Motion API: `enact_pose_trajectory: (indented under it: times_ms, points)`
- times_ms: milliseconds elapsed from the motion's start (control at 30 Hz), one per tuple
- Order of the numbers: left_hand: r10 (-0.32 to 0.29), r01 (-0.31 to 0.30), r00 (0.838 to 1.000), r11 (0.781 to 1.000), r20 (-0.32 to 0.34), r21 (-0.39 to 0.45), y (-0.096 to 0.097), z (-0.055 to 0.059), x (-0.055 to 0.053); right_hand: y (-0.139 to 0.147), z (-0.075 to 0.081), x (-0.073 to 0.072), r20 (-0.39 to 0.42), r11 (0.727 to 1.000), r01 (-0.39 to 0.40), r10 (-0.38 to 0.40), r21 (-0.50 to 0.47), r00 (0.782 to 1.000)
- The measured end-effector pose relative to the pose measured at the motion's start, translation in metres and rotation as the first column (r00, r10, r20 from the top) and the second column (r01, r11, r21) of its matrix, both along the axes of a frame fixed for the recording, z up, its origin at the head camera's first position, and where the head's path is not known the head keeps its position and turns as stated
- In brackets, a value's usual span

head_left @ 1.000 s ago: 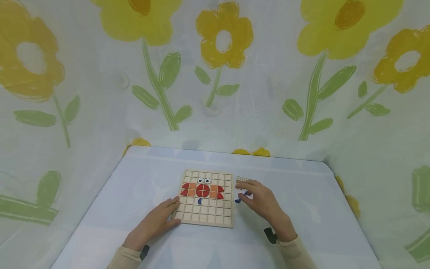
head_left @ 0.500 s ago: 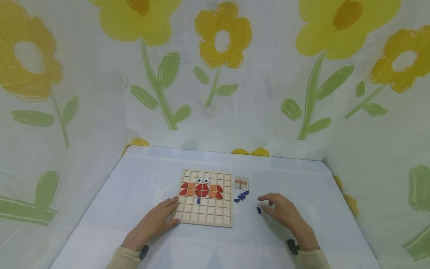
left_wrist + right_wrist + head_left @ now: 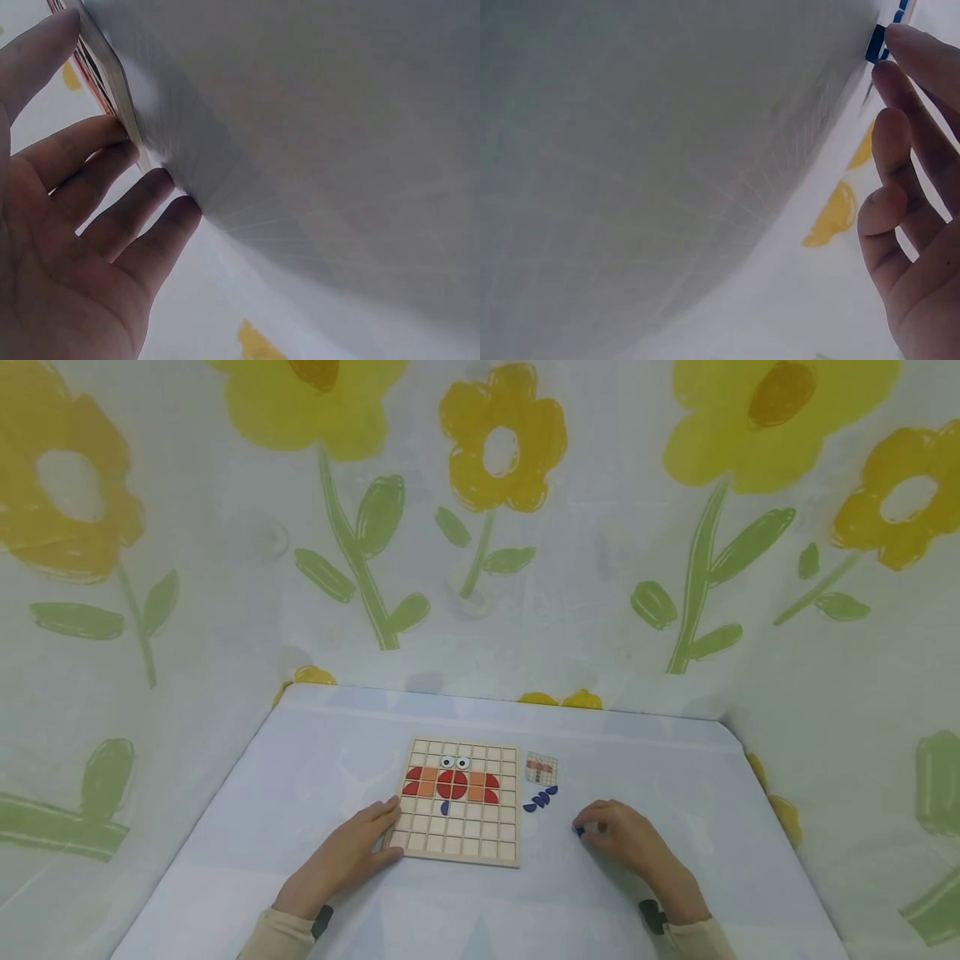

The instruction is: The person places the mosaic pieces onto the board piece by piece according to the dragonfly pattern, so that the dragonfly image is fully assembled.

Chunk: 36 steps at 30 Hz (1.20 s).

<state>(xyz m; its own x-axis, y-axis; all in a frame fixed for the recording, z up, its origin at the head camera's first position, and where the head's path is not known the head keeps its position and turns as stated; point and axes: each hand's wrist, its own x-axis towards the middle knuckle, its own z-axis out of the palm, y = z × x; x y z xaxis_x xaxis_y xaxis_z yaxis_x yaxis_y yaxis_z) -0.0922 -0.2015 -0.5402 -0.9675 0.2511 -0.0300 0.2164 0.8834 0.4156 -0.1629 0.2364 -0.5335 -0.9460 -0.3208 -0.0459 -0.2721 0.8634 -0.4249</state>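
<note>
A wooden grid board bears a crab-like pattern of red and orange tiles with two eye tiles. One blue half-round tile lies on it below the red circle. My left hand rests against the board's left edge, fingers spread and thumb near the front corner; the left wrist view shows the fingertips along its side. Out to the right of the board, my right hand pinches another blue tile between thumb and index finger, low at the table; the fingers partly hide it.
Several blue half-round tiles lie in a slanting row right of the board. Just behind them is a small pattern card. A flower-printed cloth rises behind the white table.
My right hand has moved right from beside the card to the stray blue tile, and its fingers have closed on it. The left hand and board stay put.
</note>
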Motion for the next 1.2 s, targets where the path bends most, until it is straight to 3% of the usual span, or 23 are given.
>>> enact_pose_trajectory:
  times_ms: [333, 900, 1067, 1200]
  points:
    - [-0.009, 0.008, 1.000, 1.000, -0.004, -0.005, -0.002, -0.003, -0.001, -0.005, 0.004, 0.000, -0.006, 0.997, -0.016, 0.016, 0.073, 1.000]
    - [0.001, -0.001, 0.999, 1.000, 0.033, 0.004, -0.002, -0.003, -0.002, -0.005, 0.001, 0.002, -0.071, 0.997, -0.015, 0.021, 0.073, 0.997]
    - [-0.001, 0.000, 1.000, 1.000, 0.025, 0.010, -0.002, -0.002, -0.002, -0.007, 0.004, 0.002, -0.153, 0.999, -0.031, 0.038, 0.044, 0.988]
    - [-0.001, 0.000, 1.000, 1.000, 0.023, 0.008, -0.001, -0.001, -0.001, -0.011, 0.004, 0.003, -0.258, 0.996, -0.089, 0.087, 0.004, 0.962]
